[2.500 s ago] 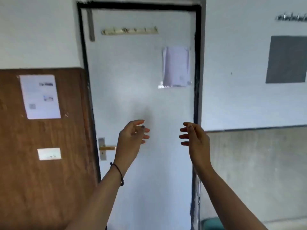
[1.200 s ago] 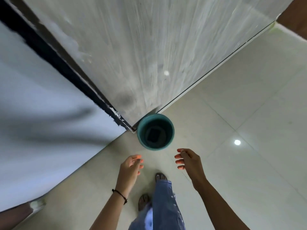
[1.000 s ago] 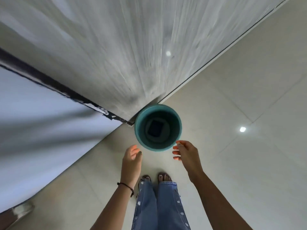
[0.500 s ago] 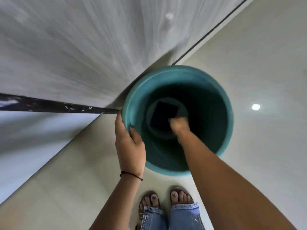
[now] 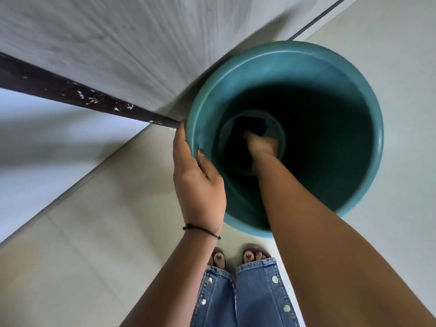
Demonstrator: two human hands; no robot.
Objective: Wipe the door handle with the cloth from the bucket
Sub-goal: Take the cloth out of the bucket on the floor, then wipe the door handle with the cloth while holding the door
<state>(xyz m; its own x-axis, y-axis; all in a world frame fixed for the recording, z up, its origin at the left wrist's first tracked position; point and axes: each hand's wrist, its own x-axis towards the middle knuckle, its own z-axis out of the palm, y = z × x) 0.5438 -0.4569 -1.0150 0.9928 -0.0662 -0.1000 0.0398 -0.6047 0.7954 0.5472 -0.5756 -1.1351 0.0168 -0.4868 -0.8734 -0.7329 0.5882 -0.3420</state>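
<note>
A teal bucket (image 5: 368, 128) stands on the floor against the wall. At its bottom lies a dark blue cloth (image 5: 256, 123). My left hand (image 5: 195, 178) grips the bucket's near-left rim, thumb inside. My right hand (image 5: 260, 143) reaches deep inside, fingers down on the cloth; the fingertips are hidden, so whether they pinch the cloth does not show. The door handle is out of view.
The white door (image 5: 59, 142) fills the left, its black frame (image 5: 70, 90) ending beside the bucket. A grey wall (image 5: 141, 38) runs behind. Pale floor tiles (image 5: 94, 244) spread around my feet (image 5: 236, 257) in sandals.
I looked down from the door to the bucket and bent close. My left hand took the rim and my right hand went down to the cloth, whose edge has shifted.
</note>
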